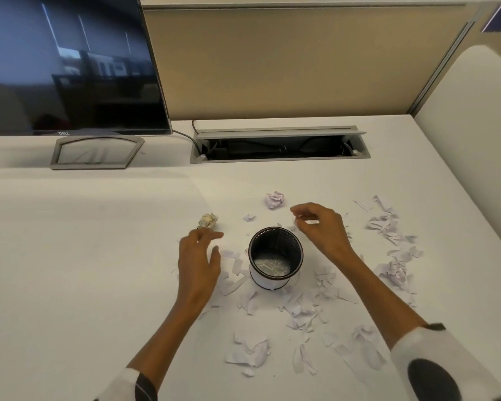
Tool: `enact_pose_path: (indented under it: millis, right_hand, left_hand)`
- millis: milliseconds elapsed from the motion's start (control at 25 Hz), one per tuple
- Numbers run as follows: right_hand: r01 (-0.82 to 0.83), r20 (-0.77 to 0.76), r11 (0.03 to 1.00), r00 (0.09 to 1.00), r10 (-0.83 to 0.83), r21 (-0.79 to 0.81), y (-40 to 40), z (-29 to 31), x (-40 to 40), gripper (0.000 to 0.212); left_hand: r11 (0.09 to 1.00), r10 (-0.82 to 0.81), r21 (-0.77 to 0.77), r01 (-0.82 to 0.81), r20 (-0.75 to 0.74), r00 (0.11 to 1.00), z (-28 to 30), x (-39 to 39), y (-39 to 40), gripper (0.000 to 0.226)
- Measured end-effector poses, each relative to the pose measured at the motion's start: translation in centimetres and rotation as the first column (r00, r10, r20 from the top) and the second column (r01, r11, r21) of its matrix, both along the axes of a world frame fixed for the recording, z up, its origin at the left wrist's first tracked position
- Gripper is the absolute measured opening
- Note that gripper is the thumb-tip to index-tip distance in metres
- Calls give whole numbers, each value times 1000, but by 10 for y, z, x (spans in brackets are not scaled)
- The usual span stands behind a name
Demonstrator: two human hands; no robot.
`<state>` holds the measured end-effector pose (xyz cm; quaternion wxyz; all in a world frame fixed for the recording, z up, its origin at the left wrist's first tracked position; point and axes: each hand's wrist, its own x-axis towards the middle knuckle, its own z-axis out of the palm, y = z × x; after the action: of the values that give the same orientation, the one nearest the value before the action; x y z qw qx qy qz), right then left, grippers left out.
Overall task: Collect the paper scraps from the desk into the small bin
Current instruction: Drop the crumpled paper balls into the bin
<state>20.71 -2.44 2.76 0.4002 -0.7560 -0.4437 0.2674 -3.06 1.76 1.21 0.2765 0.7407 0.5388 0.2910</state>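
A person's right hand (321, 230) pinches a small white scrap between thumb and fingertips just beyond the rim of the small bin (275, 257), while the left hand (198, 261) hovers with fingers spread and empty on the bin's other side, reaching toward a yellowish crumpled ball (208, 220). The black mesh bin stands upright near the middle of the white counter (84, 256), and a thin layer of paper bits already shows at its bottom.

By the look of it the clean-up is at an early stage. Most of the paper scraps (298, 311) lie scattered between the bin and the counter's near edge, with a further band of torn strips (388, 227) trailing toward the right edge. A white crumpled ball (274, 199) sits beyond the bin, toward the far edge, and one small loose piece (248, 217) lies between the two balls.

At the counter's far edge an open cable tray (278, 147) and a dark monitor (70, 65) on its stand take no part in the work. Dozens of pieces appear to remain to be gathered.
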Motion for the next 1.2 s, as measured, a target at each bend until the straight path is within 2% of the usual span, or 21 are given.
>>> enact_pose_path:
  millis: [120, 280, 440, 600, 680, 800, 920, 1040, 1200]
  right_hand:
    - [-71, 127, 996, 989, 78, -60, 32, -12, 2, 30]
    - [-182, 319, 969, 920, 229, -170, 59, -26, 3, 38]
    - [-207, 340, 957, 902, 267, -203, 73, -29, -1, 36]
    - [-261, 383, 942, 865, 325, -210, 74, -27, -5, 25]
    - [-252, 357, 946, 881, 311, -203, 68, -26, -6, 19]
    - [-202, 238, 970, 944, 231, -138, 53, -18, -7, 18]
    - [-85, 75, 996, 994, 84, 13, 33, -1, -8, 27]
    - [17, -39, 994, 999, -13, 110, 9, 24, -14, 39]
    - [2, -77, 981, 997, 13, 192, -30, 52, -28, 39]
  left_hand:
    - [1000, 12, 6, -12, -133, 991, -8, 0, 32, 38]
    - [998, -54, -25, 49, -298, 953, -16, 2, 57, 48]
    - [997, -82, -27, 77, -315, 946, -19, 7, 62, 36]
    - [998, -63, -35, 57, -229, 971, -17, 6, 56, 32]
    - [999, -38, -5, 38, -171, 985, -12, 6, 52, 30]
    - [1000, -12, 25, 14, -81, 997, -1, 7, 46, 27]
    - [1000, -7, 24, 7, -10, 1000, 7, 9, 37, 28]
    - [1000, -27, 5, 27, 27, 999, 9, 9, 30, 28]
    - [999, -23, -36, 25, 75, 997, 11, 10, 22, 28]
